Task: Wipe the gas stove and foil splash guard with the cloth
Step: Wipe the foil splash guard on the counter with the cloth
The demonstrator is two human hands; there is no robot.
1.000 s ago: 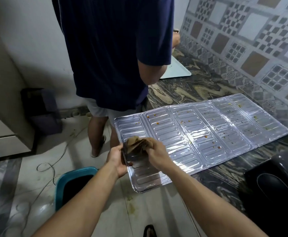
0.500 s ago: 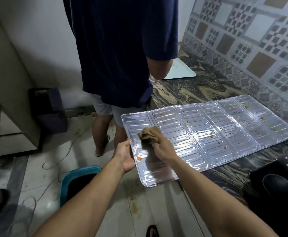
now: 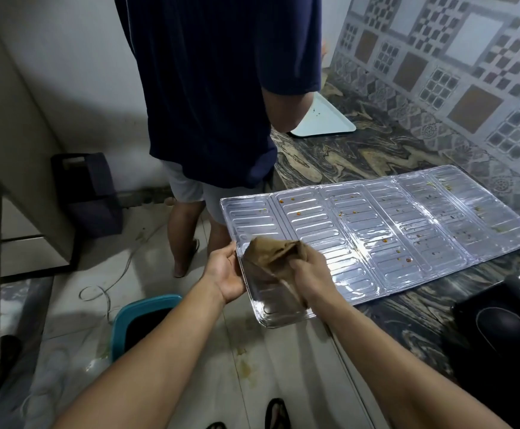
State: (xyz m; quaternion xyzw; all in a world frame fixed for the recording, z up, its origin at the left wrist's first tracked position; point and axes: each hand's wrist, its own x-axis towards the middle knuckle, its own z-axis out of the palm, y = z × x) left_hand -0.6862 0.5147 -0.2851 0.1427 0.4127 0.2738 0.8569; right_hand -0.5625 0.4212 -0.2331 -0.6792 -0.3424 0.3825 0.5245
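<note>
- I see one silver ribbed foil splash guard [image 3: 376,230] lying flat on the dark marbled stone desk [image 3: 360,156], its near end jutting past the desk edge over the floor; flat is, I judge, the easier way to rub it.
- My left hand [image 3: 226,274] grips that overhanging left edge, fingers [image 3: 230,249] curled onto the rim, I think to steady the thin sheet against the rubbing.
- My right hand [image 3: 311,270] is clenched round one crumpled brown cloth [image 3: 271,252], pressing it onto the guard's nearest panel.
- I count six ribbed panels; orange and brown spots dot the farther ones, so most wiping remains, by my reckoning.
- One black glossy gas stove [image 3: 506,329] sits at the right, beside the guard's near edge.
- One other person in a navy shirt [image 3: 221,88] stands at the desk.
- One teal-rimmed bin [image 3: 141,317] stands on the floor below.
</note>
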